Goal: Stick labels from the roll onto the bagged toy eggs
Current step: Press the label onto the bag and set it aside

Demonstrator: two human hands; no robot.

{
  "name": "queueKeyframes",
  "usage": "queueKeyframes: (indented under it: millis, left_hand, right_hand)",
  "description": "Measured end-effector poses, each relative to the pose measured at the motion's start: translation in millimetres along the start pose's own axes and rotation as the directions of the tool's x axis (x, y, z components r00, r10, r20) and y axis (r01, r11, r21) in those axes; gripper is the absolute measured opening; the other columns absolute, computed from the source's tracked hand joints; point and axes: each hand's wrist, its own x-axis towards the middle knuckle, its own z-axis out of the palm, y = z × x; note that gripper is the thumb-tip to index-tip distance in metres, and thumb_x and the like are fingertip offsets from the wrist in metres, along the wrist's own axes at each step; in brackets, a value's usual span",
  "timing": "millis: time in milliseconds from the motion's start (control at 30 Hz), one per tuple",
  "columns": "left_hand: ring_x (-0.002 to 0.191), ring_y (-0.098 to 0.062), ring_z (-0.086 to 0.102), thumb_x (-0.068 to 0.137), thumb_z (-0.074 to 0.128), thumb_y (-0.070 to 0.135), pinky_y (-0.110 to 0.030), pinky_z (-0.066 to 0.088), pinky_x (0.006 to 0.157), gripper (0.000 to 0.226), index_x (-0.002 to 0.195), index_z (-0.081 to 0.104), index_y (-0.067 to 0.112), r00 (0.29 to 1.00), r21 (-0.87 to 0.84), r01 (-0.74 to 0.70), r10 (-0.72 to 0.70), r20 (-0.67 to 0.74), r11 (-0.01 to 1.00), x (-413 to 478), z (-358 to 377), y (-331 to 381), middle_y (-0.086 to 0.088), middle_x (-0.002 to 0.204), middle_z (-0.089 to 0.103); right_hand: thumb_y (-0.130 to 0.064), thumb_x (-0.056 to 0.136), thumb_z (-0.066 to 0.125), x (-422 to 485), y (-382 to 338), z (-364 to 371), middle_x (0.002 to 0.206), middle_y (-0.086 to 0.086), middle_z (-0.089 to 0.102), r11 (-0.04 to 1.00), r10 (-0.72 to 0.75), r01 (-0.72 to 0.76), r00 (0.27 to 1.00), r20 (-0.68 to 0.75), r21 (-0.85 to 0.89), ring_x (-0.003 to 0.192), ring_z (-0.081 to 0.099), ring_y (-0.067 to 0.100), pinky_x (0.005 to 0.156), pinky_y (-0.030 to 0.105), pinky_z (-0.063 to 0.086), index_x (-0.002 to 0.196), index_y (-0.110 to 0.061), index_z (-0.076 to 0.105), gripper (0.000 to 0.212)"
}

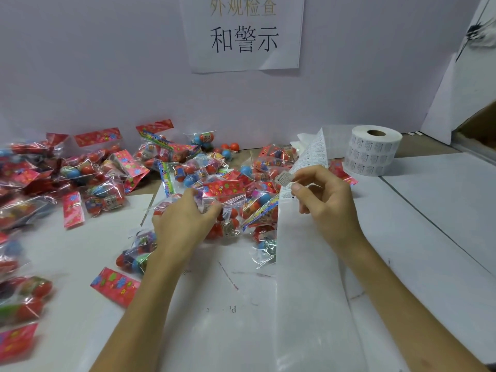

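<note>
My left hand [185,221] grips a clear bag of red toy eggs [228,224] at the table's middle, fingers curled over its top. My right hand [322,200] is raised just right of it and pinches a small white label [283,179] between thumb and forefinger. The label roll [375,153] stands at the back right. Its backing strip [308,264] runs from the roll, under my right hand, down toward me. Several more bagged eggs [102,181] with red header cards lie heaped across the left and middle.
A white partition with a paper sign [243,33] closes off the back. Loose eggs [230,147] lie by the wall. White sheets [442,210] cover the tabletop on the right. A cardboard box edge [480,130] shows at the far right.
</note>
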Motion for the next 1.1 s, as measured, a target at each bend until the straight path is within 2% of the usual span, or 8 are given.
queueKeyframes:
  millis: [100, 200, 367, 567, 667, 867, 1033, 1100]
  left_hand:
    - [0.093, -0.024, 0.068, 0.089, 0.072, 0.056, -0.048, 0.054, 0.09, 0.071, 0.145, 0.044, 0.023, 0.999, -0.178, -0.034, 0.029, -0.031, 0.983, -2.1, 0.1, 1.5, 0.002, 0.09, 0.07]
    - [0.081, -0.018, 0.064, 0.08, 0.087, 0.036, -0.041, 0.057, 0.074, 0.078, 0.144, 0.046, 0.022, 1.0, -0.432, -0.022, 0.016, -0.017, 0.902, 0.7, -0.8, 3.6, -0.001, 0.088, 0.063]
    - [0.077, -0.024, 0.068, 0.077, 0.089, 0.014, -0.037, 0.061, 0.068, 0.064, 0.135, 0.061, 0.012, 0.988, -0.727, 0.093, 0.025, 0.15, 0.68, 7.7, -3.4, 2.6, -0.01, 0.095, 0.069]
    - [0.073, -0.019, 0.07, 0.091, 0.074, 0.011, -0.031, 0.058, 0.066, 0.041, 0.127, 0.059, -0.003, 0.991, -0.956, 0.108, 0.05, 0.127, 0.273, 8.6, -10.9, 2.7, -0.01, 0.095, 0.073]
    - [0.065, -0.013, 0.074, 0.097, 0.069, 0.017, -0.028, 0.059, 0.059, 0.023, 0.116, 0.06, 0.008, 0.987, -0.96, 0.111, 0.081, 0.137, 0.259, 6.7, -9.3, 7.4, 0.001, 0.075, 0.076]
    - [0.075, -0.019, 0.076, 0.09, 0.077, 0.021, -0.031, 0.061, 0.063, 0.029, 0.116, 0.064, 0.016, 0.988, -0.958, 0.096, 0.091, 0.125, 0.271, -1.9, 0.8, 18.6, -0.002, 0.087, 0.079]
    - [0.08, -0.026, 0.077, 0.084, 0.081, 0.016, -0.034, 0.062, 0.066, 0.031, 0.112, 0.067, 0.015, 0.99, -0.967, 0.051, 0.112, 0.082, 0.25, -14.2, 12.1, 30.6, -0.011, 0.091, 0.079]
    - [0.078, -0.025, 0.077, 0.085, 0.08, 0.012, -0.03, 0.06, 0.06, 0.029, 0.11, 0.066, 0.016, 0.989, -0.972, 0.03, 0.133, 0.063, 0.234, -20.4, 17.2, 35.9, -0.012, 0.09, 0.078]
  right_hand:
    - [0.004, 0.093, 0.064, -0.1, 0.5, -0.1, 0.08, -0.002, 0.065, 1.0, 0.004, -0.004, 1.0, -0.002, -0.002, 0.056, 0.053, 0.007, 0.055, 0.017, 0.045, 0.089, -0.023, 0.066, 0.027]
    - [0.004, 0.093, 0.064, 0.5, 0.9, -0.2, 0.082, -0.003, 0.065, 1.0, 0.01, -0.01, 1.0, -0.007, 0.002, 0.057, 0.053, 0.007, 0.055, 0.018, 0.046, 0.09, -0.024, 0.066, 0.028]
    - [0.004, 0.093, 0.064, 0.5, 4.1, -0.6, 0.081, -0.003, 0.064, 1.0, 0.022, -0.022, 1.0, -0.006, -0.001, 0.057, 0.053, 0.009, 0.055, 0.019, 0.046, 0.095, -0.022, 0.066, 0.027]
    - [0.003, 0.094, 0.064, 2.8, 7.9, -0.7, 0.083, 0.003, 0.061, 0.997, 0.071, -0.071, 0.997, -0.009, 0.032, 0.054, 0.054, 0.013, 0.057, 0.022, 0.048, 0.107, -0.017, 0.062, 0.024]
    - [0.002, 0.095, 0.063, 2.4, 9.3, 0.3, 0.084, 0.005, 0.062, 0.995, 0.096, -0.096, 0.995, 0.012, 0.023, 0.054, 0.056, 0.015, 0.057, 0.023, 0.048, 0.11, -0.018, 0.06, 0.025]
    - [-0.01, 0.093, 0.067, 2.5, 11.1, 0.3, 0.083, 0.005, 0.064, 0.991, 0.129, -0.131, 0.991, 0.038, 0.041, 0.056, 0.059, 0.016, 0.057, 0.025, 0.049, 0.113, -0.019, 0.058, 0.024]
    - [-0.032, 0.078, 0.075, 0.8, 12.4, 5.8, 0.091, -0.006, 0.073, 0.957, 0.252, -0.272, 0.952, 0.174, 0.101, 0.081, 0.072, 0.021, 0.071, 0.037, 0.055, 0.121, -0.03, 0.052, 0.049]
    - [-0.031, 0.075, 0.079, -0.8, 14.0, 9.2, 0.094, -0.01, 0.074, 0.947, 0.266, -0.297, 0.94, 0.215, 0.126, 0.084, 0.073, 0.017, 0.073, 0.033, 0.057, 0.122, -0.034, 0.051, 0.055]
